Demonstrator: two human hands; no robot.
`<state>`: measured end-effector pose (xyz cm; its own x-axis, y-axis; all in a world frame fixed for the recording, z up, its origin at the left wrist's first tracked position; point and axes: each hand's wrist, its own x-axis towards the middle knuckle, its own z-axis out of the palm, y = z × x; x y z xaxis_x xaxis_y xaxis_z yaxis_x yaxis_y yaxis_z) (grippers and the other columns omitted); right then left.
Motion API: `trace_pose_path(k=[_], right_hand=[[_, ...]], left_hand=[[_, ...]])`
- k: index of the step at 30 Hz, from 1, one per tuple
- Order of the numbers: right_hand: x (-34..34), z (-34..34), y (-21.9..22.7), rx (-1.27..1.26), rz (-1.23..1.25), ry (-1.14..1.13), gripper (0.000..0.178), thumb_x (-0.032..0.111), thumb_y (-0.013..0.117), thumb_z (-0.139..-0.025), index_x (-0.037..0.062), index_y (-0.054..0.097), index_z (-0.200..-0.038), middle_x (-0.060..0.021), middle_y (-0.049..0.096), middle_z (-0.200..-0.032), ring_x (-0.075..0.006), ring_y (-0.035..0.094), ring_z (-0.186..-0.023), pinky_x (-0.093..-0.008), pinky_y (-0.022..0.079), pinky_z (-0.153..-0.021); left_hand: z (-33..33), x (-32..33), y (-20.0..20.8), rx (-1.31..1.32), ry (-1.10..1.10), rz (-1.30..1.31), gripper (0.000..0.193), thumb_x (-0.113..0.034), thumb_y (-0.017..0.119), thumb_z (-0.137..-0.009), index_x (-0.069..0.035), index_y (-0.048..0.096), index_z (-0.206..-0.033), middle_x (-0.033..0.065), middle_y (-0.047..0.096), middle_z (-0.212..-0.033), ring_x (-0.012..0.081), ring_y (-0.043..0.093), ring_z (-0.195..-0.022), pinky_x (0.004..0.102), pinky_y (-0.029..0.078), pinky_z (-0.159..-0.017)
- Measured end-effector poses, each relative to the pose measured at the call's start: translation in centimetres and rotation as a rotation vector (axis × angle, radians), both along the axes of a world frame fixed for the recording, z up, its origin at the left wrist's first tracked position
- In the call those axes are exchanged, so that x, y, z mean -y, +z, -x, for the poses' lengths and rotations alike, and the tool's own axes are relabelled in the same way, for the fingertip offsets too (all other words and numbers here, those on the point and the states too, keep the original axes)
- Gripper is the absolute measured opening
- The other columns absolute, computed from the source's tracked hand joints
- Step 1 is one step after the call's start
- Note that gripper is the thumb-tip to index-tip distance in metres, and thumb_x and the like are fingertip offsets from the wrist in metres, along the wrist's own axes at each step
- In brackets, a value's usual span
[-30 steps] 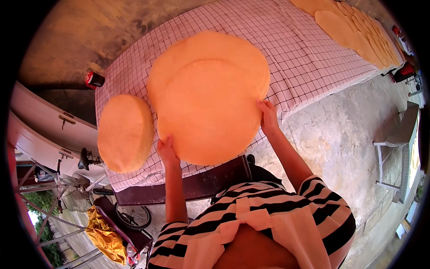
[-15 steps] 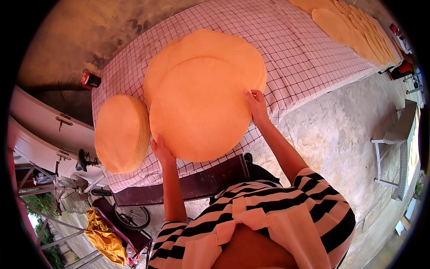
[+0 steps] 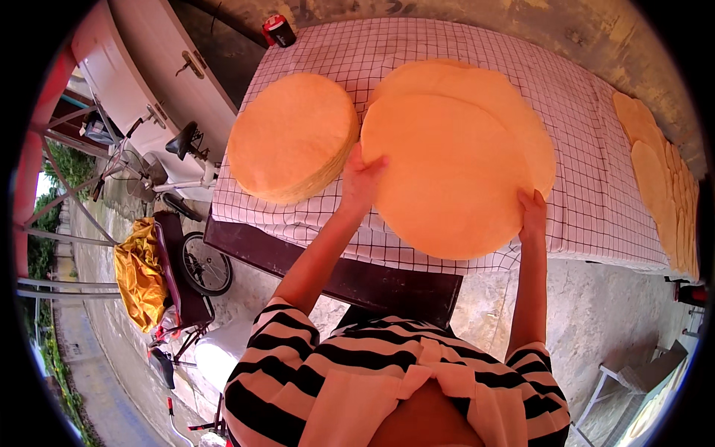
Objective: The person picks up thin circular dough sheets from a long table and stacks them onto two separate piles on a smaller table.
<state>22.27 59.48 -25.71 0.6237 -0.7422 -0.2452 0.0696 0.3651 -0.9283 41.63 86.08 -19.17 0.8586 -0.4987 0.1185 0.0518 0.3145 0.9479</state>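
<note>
A large, thin, round flatbread (image 3: 443, 179) overlaps another round flatbread, or a pile of them (image 3: 525, 123), on a checked cloth. My left hand (image 3: 363, 179) is at its left edge, thumb over the top and fingers at the rim beside the neighbouring stack. At the lower right edge, my right hand (image 3: 532, 214) pinches the same flatbread. How far the fingers reach beneath is hidden. Just left of my left hand stands a thick, neat stack of round flatbreads (image 3: 292, 134).
The checked cloth (image 3: 596, 201) covers a long table. More overlapping flatbreads (image 3: 655, 167) lie at its far right end. A red and black can-like container (image 3: 278, 31) stands at the back left corner. A dark bench (image 3: 335, 279) runs along the front; left are bicycles and a yellow cover (image 3: 141, 276).
The view has swung left, so the table sits further right in it. Both hands remain at the top flatbread's edges; my left hand now sits higher along its left side.
</note>
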Motion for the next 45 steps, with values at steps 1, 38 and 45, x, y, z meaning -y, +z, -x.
trace_pose_path(k=[1, 38, 45], right_hand=[[-1.2, -0.6, 2.0, 0.025, 0.044, 0.018, 0.029, 0.012, 0.056, -0.086, -0.0026, 0.047, -0.110, -0.0093, 0.058, -0.105, -0.0171, 0.057, -0.093, -0.0288, 0.049, -0.076], [-17.1, -39.3, -3.7, -0.387, 0.786, 0.180, 0.025, 0.023, 0.062, -0.073, 0.0019, 0.055, -0.085, -0.0152, 0.062, -0.083, -0.0300, 0.060, -0.081, -0.0381, 0.046, -0.072], [-18.2, -38.6, -2.6, -0.399, 0.864, 0.163, 0.029, 0.025, 0.060, -0.073, 0.0010, 0.053, -0.087, -0.0171, 0.061, -0.084, -0.0319, 0.059, -0.085, -0.0401, 0.045, -0.074]], left_hand=[[-0.8, -0.9, 1.1, 0.012, -0.011, 0.001, 0.031, -0.002, 0.055, -0.084, 0.000, 0.045, -0.113, 0.0059, 0.058, -0.103, 0.0127, 0.056, -0.091, 0.0277, 0.047, -0.079], [-20.6, -29.2, -5.8, -0.302, 0.363, -0.427, 0.030, -0.009, 0.063, -0.073, 0.009, 0.052, -0.094, 0.0167, 0.060, -0.087, 0.0253, 0.063, -0.070, 0.0339, 0.055, -0.054], [-20.3, -30.0, -4.6, -0.294, 0.309, -0.617, 0.031, -0.014, 0.064, -0.074, 0.005, 0.053, -0.095, 0.0152, 0.061, -0.085, 0.0211, 0.061, -0.062, 0.0309, 0.052, -0.047]])
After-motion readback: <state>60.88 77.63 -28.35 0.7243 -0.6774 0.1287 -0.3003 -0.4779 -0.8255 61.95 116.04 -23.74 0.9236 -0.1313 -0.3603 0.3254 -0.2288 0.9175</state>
